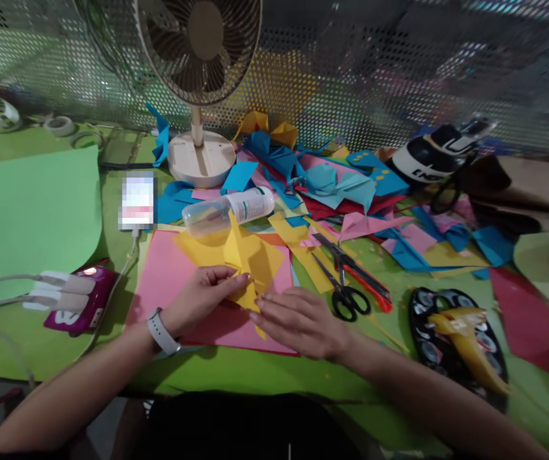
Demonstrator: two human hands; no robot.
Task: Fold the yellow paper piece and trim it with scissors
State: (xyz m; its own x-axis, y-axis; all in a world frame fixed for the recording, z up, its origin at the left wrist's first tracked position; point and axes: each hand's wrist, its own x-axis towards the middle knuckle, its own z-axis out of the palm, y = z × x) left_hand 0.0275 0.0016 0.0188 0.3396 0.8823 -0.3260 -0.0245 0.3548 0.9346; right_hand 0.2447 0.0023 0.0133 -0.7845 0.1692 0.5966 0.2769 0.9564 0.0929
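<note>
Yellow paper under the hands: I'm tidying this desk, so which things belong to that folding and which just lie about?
In use: yellow paper, left hand, right hand, pink sheet underneath.

Lying about: scissors, bottle, fan, paint palette, green sheet, blue scraps.

Left hand (202, 295) pinching folded yellow paper (239, 259), right hand (298, 321) flat beside it, on pink sheet (164, 268), scissors (346, 281) near, counter's front edge.

A fan (198, 57) stands behind a lying bottle (229, 211), with scissors (346, 281) beside a paint palette (456, 342).
</note>
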